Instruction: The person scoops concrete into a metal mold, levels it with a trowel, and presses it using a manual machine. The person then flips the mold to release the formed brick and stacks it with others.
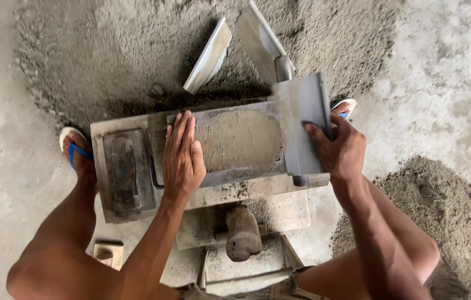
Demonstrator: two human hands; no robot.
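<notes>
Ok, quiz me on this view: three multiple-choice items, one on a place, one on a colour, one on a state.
1. Where does the left hand rest?
A. flat on the mould's left end
B. on the sand pile
C. on a knee

2. What colour are the sandal straps?
A. red
B. blue
C. green

3. How is the mould cavity?
A. bare
B. filled with sandy mix
C. covered by a lid

Answers:
1. A, its palm lies flat beside the fill.
2. B, a blue strap crosses the foot on the left.
3. B, grey-brown mix fills it, while the right hand grips a flat grey tool at its edge.
</notes>
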